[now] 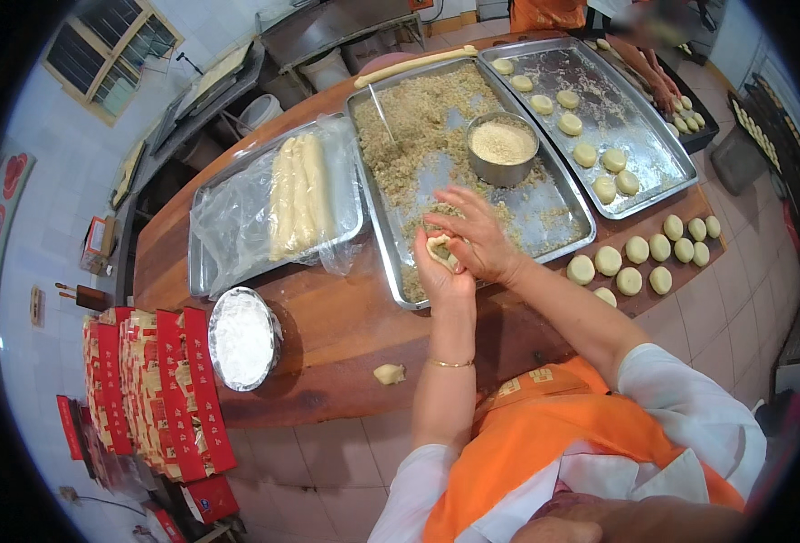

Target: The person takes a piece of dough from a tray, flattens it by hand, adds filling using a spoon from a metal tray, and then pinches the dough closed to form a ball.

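Observation:
A small round of dough point(441, 252), cupped around some crumbly filling, sits between my hands above the near edge of the middle tray. My left hand point(437, 274) is curled around it from below. From the right, my right hand point(479, 237) closes on the dough's rim with the thumb side, its fingers reaching over to the left. Under my hands the metal tray point(583, 237) holds loose crumbly filling point(418, 109). A steel bowl point(501, 178) of pale crumbs stands in that tray, and a thin metal scraper point(382, 113) leans in the filling.
To the left, long dough rolls point(300, 195) lie under plastic on a tray point(203, 262). A bowl of white flour point(244, 339) and a dough scrap point(389, 374) are nearer. Round cakes point(636, 250) line the right, beside another tray point(662, 172). A co-worker's hand point(664, 93) is beyond.

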`<state>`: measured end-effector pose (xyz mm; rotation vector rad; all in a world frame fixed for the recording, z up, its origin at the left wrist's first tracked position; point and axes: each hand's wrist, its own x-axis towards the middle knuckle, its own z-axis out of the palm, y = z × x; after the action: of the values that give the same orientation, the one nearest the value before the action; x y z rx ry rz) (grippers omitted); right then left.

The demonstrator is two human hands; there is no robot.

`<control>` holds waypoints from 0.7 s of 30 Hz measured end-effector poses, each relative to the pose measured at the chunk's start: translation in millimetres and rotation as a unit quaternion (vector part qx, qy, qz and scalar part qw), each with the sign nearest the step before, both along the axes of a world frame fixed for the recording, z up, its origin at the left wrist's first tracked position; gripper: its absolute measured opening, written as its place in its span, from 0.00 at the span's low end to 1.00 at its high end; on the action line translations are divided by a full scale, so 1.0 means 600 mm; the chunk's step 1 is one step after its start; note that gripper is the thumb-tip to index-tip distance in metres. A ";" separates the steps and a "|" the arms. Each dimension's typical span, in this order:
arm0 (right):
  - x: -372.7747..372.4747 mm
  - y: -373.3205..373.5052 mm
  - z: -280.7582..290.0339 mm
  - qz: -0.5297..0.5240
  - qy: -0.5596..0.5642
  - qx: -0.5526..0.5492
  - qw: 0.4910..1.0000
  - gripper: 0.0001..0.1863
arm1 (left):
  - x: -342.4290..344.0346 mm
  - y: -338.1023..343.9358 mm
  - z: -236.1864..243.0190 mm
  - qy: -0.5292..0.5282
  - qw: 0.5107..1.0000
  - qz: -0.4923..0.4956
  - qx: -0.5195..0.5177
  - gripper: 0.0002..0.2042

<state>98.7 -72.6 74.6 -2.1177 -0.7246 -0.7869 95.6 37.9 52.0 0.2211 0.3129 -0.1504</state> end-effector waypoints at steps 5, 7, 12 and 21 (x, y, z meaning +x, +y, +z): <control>0.002 -0.017 0.028 0.085 0.228 0.116 0.963 0.28 | -0.022 0.035 -0.028 -0.115 0.990 -0.057 0.064 0.20; -0.006 0.009 0.033 0.181 0.398 0.147 0.887 0.29 | -0.015 0.049 -0.071 -0.181 0.981 -0.055 0.053 0.21; -0.036 0.032 -0.012 0.136 0.246 0.120 0.952 0.24 | -0.031 -0.002 -0.017 -0.051 0.982 0.036 0.178 0.11; -0.023 0.009 0.027 0.240 0.496 0.316 0.773 0.29 | -0.060 0.029 0.042 -0.136 0.978 -0.057 0.145 0.16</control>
<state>85.0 -67.0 90.6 -1.3156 -0.2920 0.3764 59.8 55.1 77.1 0.5438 0.0475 -0.1852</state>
